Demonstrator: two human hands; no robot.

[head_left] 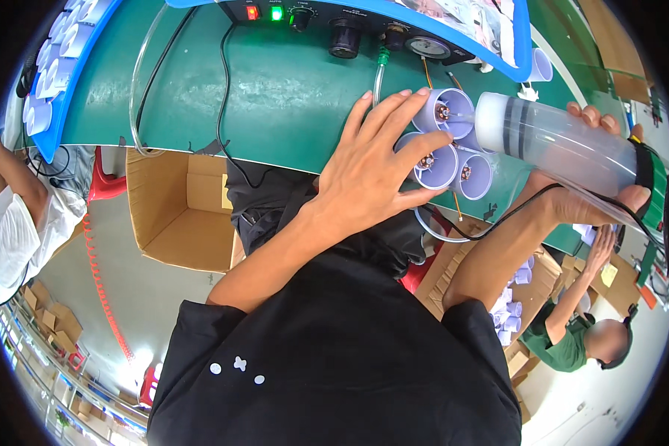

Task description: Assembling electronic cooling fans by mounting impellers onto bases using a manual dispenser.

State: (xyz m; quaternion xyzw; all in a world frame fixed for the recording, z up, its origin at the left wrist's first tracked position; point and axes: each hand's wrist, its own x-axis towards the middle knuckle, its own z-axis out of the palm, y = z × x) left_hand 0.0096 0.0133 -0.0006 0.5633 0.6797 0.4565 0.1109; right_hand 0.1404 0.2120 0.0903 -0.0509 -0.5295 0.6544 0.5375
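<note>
Several lilac plastic cups stand in a cluster at the table's edge, with small copper-coloured round parts inside and thin wires beside them. My left hand [375, 160] is at the cluster's left side. Its thumb and index finger span the near left cup [444, 178], while the other fingertips reach the far cup [426, 115]. In my right hand [587, 204] is a large clear dispensing syringe [565, 141] with a white plunger and dark rings, lying nearly level. Its thin tip points into the far cup, close to the part inside.
A black dispenser box [312, 18] with knobs, lit switches and a gauge sits at the back of the green table [178, 82]. Hoses and cables trail from it. More cups fill a blue tray [82, 59] at left. A cardboard box [175, 230] is below; co-workers sit at both sides.
</note>
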